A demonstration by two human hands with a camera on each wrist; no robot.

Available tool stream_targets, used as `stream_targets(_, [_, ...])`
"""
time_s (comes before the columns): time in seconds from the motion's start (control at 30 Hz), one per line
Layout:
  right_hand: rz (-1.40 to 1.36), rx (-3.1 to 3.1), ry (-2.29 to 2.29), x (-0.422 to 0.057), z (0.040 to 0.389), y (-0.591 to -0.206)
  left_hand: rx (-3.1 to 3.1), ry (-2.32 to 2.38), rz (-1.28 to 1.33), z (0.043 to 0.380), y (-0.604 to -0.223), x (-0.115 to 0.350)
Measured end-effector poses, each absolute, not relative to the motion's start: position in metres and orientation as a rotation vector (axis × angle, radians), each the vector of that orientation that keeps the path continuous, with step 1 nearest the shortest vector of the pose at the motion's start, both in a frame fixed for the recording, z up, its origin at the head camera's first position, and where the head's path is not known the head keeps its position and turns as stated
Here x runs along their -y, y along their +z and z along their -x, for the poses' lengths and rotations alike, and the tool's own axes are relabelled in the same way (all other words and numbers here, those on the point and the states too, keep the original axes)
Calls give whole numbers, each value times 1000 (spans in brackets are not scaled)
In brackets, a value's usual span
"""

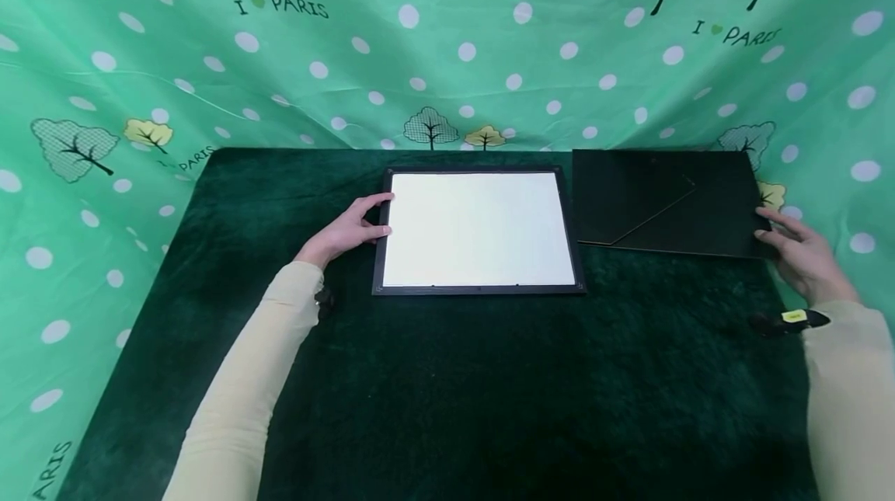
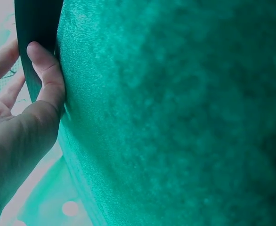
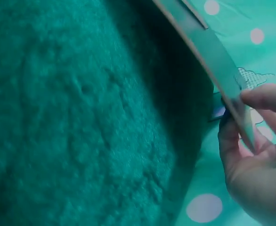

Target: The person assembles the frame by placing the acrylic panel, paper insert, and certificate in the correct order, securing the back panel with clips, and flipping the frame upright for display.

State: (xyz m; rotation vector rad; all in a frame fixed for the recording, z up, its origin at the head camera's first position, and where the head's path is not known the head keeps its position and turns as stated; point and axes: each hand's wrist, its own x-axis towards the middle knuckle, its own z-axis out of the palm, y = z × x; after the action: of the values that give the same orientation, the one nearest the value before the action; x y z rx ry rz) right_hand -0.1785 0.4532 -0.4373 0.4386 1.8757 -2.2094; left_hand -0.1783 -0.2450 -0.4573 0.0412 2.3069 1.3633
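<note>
A dark picture frame (image 1: 580, 283) with a white panel (image 1: 478, 229) inside it lies at the middle of the table. My left hand (image 1: 347, 231) holds its left side, the thumb and fingers spread along the edge. Seen from the left wrist, the thumb (image 2: 46, 70) presses against the dark frame side (image 2: 36, 23). To the right is a black backing board (image 1: 650, 213) with a folded stand flap. Its right edge is pinched by my right hand (image 1: 807, 256). The right wrist view has the board's thin edge (image 3: 199, 61) tilted above the cloth, between thumb and fingers.
Dark green velvety cloth (image 1: 447, 392) covers the table. Behind it and along the sides hangs a light green curtain (image 1: 419, 43) with white dots, trees and lettering. The board's left edge lies close beside the frame.
</note>
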Motion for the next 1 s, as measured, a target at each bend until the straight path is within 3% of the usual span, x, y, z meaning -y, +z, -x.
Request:
stream_targets(0.37, [-325,-1969,-2211,-481,182,-441,-2298,1375,-54,177,-460,241])
stream_targets(0.73, [-260,-2111,-2362,-452,165,-396,-2302,1363,-59,179,-461,239])
stream_targets(0.87, [-173,-2062,-2469,-484,176,-415,-2309,1365,-61,178,-459,239])
stream_targets(1.0, [-35,-1973,-2601,-479,168,-407,-2340,1357,-49,177,-457,238])
